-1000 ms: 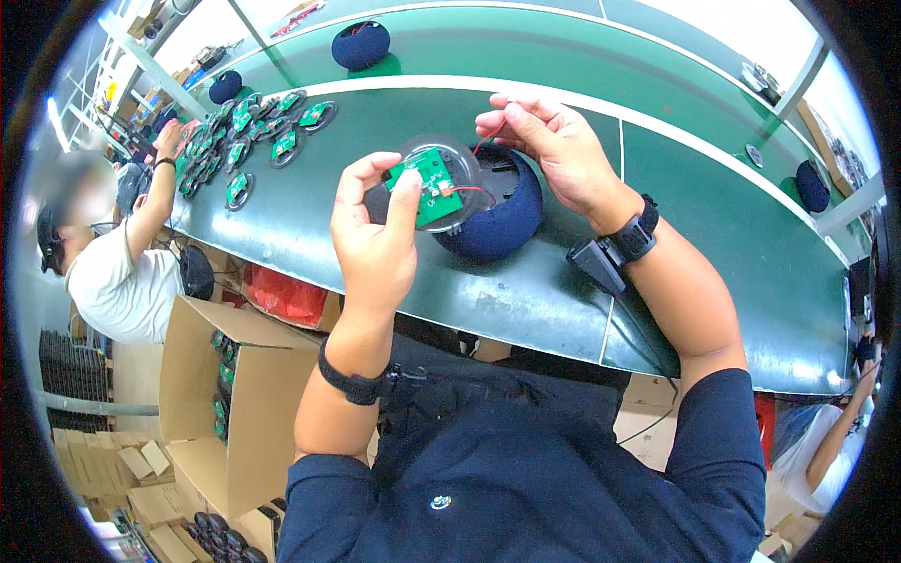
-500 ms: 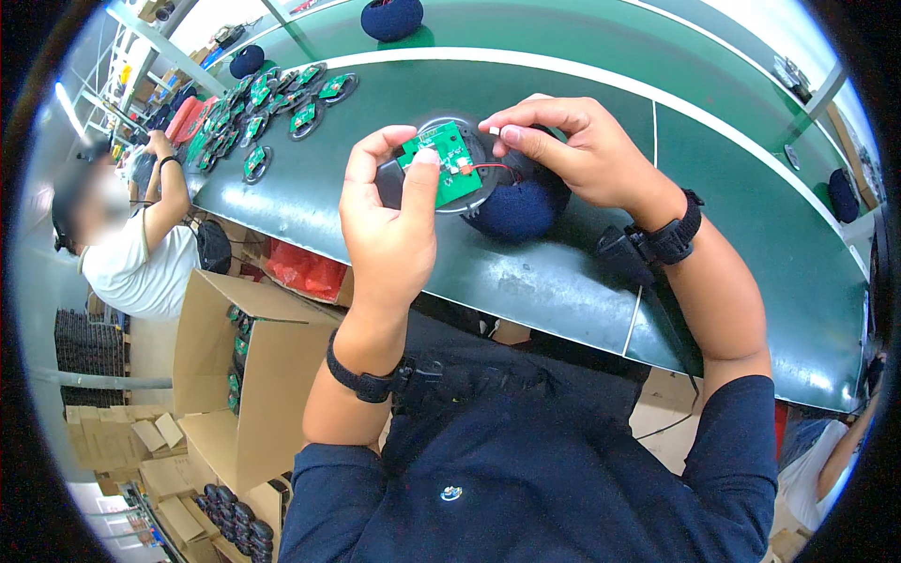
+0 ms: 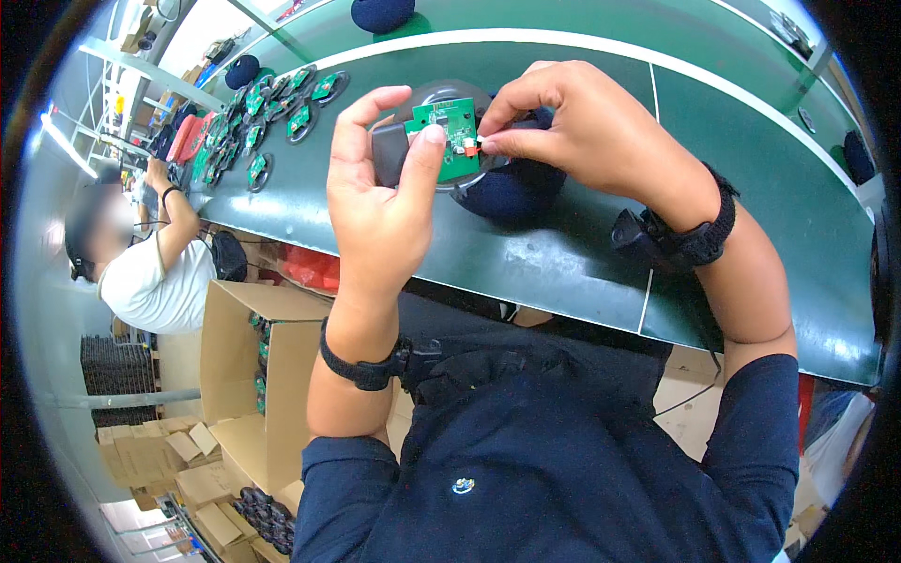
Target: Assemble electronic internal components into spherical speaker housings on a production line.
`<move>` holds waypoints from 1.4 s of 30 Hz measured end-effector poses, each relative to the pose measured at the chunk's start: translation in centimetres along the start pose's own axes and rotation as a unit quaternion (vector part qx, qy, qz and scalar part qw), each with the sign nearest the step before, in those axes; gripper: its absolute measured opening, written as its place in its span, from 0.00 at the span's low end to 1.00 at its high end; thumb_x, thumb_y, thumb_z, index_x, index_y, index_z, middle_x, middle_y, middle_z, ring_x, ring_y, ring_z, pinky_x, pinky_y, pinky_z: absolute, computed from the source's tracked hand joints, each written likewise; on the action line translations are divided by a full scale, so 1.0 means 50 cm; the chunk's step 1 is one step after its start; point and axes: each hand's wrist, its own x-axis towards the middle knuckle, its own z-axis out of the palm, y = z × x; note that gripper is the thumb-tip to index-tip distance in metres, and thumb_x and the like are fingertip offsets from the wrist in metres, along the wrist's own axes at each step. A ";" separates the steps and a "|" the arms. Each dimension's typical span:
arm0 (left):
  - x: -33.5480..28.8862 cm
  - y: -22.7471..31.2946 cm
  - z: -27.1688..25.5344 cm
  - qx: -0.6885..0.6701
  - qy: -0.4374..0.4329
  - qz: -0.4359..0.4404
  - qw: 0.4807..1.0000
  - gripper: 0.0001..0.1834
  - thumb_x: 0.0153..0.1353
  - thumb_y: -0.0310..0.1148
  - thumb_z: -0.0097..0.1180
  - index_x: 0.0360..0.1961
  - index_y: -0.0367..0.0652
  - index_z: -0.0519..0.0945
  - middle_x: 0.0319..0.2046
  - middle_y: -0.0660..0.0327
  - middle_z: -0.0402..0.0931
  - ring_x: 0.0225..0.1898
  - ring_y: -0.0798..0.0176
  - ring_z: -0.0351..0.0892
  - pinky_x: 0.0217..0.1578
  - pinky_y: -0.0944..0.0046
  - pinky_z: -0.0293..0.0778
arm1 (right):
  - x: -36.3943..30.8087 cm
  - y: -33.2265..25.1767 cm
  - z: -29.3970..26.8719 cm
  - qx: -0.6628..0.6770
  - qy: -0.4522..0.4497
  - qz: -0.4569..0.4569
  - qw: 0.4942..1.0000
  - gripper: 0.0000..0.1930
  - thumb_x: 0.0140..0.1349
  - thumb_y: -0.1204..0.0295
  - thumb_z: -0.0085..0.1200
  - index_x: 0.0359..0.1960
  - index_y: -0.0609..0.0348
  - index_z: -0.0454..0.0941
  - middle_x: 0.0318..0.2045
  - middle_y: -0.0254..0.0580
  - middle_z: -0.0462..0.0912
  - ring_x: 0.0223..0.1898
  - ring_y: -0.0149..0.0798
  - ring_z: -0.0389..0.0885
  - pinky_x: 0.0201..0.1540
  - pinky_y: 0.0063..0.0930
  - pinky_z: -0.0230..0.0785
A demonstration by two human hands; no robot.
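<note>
My left hand (image 3: 380,216) grips a round black plastic base with a green circuit board (image 3: 459,114) on it, thumb pressed on the board's face. My right hand (image 3: 596,136) is closed in a pinch on a small white wire connector (image 3: 481,141), right at the board's edge beside a small orange-red part (image 3: 470,148). Whether the connector sits in a socket I cannot tell; my fingertips partly cover it. Beneath both hands, a dark blue fabric-covered round housing (image 3: 514,192) rests on the green table (image 3: 563,272).
Several circuit boards on black bases (image 3: 253,136) are piled at the far left. More dark blue round housings (image 3: 383,13) stand beyond the white strip. An open cardboard box (image 3: 282,394) is below the table's near edge. A co-worker (image 3: 160,281) sits at the left.
My right hand has brought the white connector leftward, from above the housing to the board's edge. My left hand still holds the base and board. The whole view has shifted slightly.
</note>
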 end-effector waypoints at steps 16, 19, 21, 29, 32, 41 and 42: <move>0.051 -0.030 -0.008 0.030 -0.060 -0.022 0.998 0.17 0.69 0.30 0.62 0.56 0.39 0.75 0.38 0.65 0.79 0.38 0.76 0.76 0.39 0.73 0.74 | 0.003 0.023 0.015 -0.085 0.029 -0.068 0.994 0.09 0.59 0.64 0.66 0.35 0.56 0.86 0.31 0.49 0.86 0.34 0.54 0.84 0.36 0.41 0.75; 0.049 -0.029 -0.010 0.067 -0.047 -0.023 0.996 0.15 0.71 0.32 0.60 0.55 0.39 0.77 0.39 0.66 0.79 0.39 0.75 0.76 0.42 0.73 0.72 | 0.007 0.035 0.024 -0.106 0.069 -0.149 0.981 0.08 0.61 0.66 0.64 0.36 0.56 0.86 0.34 0.49 0.86 0.36 0.54 0.84 0.38 0.41 0.76; 0.046 -0.044 -0.014 0.063 -0.037 -0.010 0.997 0.15 0.72 0.33 0.58 0.56 0.39 0.76 0.39 0.65 0.79 0.40 0.74 0.76 0.42 0.72 0.73 | 0.006 0.033 0.022 -0.075 0.044 -0.126 0.988 0.08 0.62 0.67 0.63 0.37 0.56 0.86 0.36 0.49 0.86 0.37 0.55 0.84 0.40 0.41 0.76; 0.036 -0.051 -0.015 0.034 -0.034 -0.005 0.999 0.17 0.72 0.35 0.59 0.57 0.39 0.74 0.42 0.61 0.78 0.42 0.72 0.77 0.44 0.70 0.75 | -0.001 0.009 0.026 0.009 0.043 0.030 0.999 0.12 0.62 0.64 0.64 0.36 0.61 0.86 0.34 0.54 0.86 0.36 0.54 0.85 0.40 0.40 0.76; 0.036 -0.052 -0.011 0.043 -0.030 0.001 0.999 0.17 0.73 0.34 0.58 0.57 0.39 0.74 0.41 0.63 0.78 0.42 0.72 0.77 0.44 0.71 0.74 | -0.002 0.010 0.024 -0.022 0.029 0.010 0.999 0.12 0.64 0.66 0.64 0.38 0.64 0.86 0.33 0.47 0.82 0.34 0.42 0.81 0.40 0.32 0.73; 0.036 -0.055 -0.017 0.039 -0.044 0.001 0.998 0.16 0.73 0.33 0.58 0.58 0.39 0.74 0.41 0.63 0.79 0.42 0.73 0.77 0.44 0.72 0.73 | 0.003 0.009 0.034 0.137 -0.012 0.106 0.985 0.10 0.68 0.68 0.62 0.40 0.66 0.85 0.34 0.33 0.77 0.35 0.25 0.74 0.39 0.23 0.69; 0.034 -0.057 -0.018 0.033 -0.039 -0.001 0.999 0.16 0.73 0.33 0.57 0.58 0.39 0.74 0.41 0.63 0.79 0.42 0.73 0.78 0.43 0.72 0.74 | 0.003 0.008 0.035 0.133 -0.010 0.102 0.986 0.10 0.68 0.68 0.63 0.39 0.66 0.85 0.34 0.32 0.77 0.35 0.24 0.74 0.39 0.23 0.69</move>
